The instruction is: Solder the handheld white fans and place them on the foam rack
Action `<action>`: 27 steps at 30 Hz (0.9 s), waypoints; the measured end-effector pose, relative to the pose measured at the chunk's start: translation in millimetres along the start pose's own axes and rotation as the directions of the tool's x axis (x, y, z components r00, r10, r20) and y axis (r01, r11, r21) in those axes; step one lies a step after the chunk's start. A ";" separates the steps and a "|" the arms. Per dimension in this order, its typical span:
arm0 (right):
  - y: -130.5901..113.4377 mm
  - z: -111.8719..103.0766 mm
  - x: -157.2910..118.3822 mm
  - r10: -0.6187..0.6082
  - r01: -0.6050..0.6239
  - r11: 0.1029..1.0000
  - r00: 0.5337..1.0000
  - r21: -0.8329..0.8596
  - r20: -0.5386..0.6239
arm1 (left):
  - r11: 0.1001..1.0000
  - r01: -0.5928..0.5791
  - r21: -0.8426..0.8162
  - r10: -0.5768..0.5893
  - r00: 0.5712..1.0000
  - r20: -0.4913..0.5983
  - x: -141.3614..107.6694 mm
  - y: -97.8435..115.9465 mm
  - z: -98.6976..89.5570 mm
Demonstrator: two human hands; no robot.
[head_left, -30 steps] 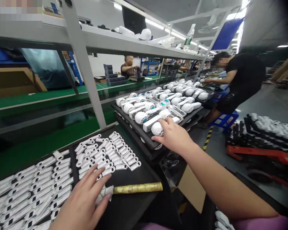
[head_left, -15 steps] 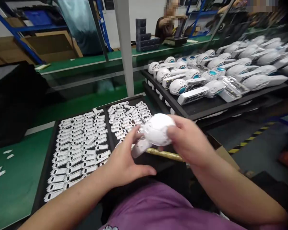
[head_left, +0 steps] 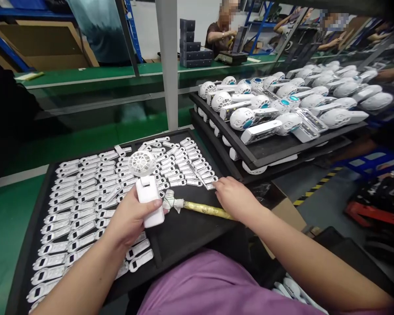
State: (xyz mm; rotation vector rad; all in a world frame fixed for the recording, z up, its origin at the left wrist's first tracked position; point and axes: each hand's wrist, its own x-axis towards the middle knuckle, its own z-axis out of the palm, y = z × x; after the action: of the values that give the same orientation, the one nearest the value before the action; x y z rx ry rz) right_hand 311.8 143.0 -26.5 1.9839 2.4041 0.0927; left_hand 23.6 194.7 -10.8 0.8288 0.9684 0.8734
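Note:
A white handheld fan (head_left: 150,201) with a round grille head stands upright in my left hand (head_left: 128,218), whose fingers and thumb wrap its handle. My right hand (head_left: 234,197) is over the right part of the black tray (head_left: 184,236), its fingers closed on the near end of metal tweezers (head_left: 198,174). The tweezers slant over the rows of small white parts (head_left: 85,201). Between my hands, a yellow-wrapped rod (head_left: 208,210) with a white wrapped end lies across the tray.
Stacked black trays (head_left: 259,159) of white fans stand at the back right. A grey post (head_left: 169,87) rises behind the parts tray. Dark boxes (head_left: 197,57) and people are at the far bench. An open carton (head_left: 287,214) is at the lower right.
The fan, earlier between both hands, is now upright in my left hand, which moved left. My right hand has let go of it and moved down to the tweezers. The view has shifted.

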 end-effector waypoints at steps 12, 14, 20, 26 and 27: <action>-0.2 0.0 -5.3 0.091 -0.096 0.983 0.995 0.159 0.035 | 0.996 -0.021 -0.084 0.019 1.000 -0.019 -7.2 8.3 4.2; 1.3 -3.5 -7.9 0.070 -0.061 0.970 0.997 0.236 -0.028 | 0.996 -0.013 -0.089 0.017 0.999 0.046 -8.3 8.8 6.2; -31.5 -24.6 -15.1 0.041 0.220 0.669 0.943 0.710 -0.331 | 1.000 0.009 0.001 -0.010 0.991 0.137 -6.5 7.8 16.5; -76.4 -25.9 7.0 0.209 -0.008 0.286 0.976 0.958 -0.054 | 0.997 -0.066 0.032 0.061 0.986 0.152 -4.9 -7.7 32.5; -78.4 -23.8 10.5 0.243 -0.032 0.193 0.970 0.981 -0.017 | 0.996 -0.081 0.044 0.073 0.985 0.155 -5.3 -10.0 34.6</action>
State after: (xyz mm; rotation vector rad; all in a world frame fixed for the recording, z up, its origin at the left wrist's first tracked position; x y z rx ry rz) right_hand 231.6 137.8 -7.3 2.5900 2.5555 -1.8781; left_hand 56.2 179.2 -6.2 0.9676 0.8312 0.8415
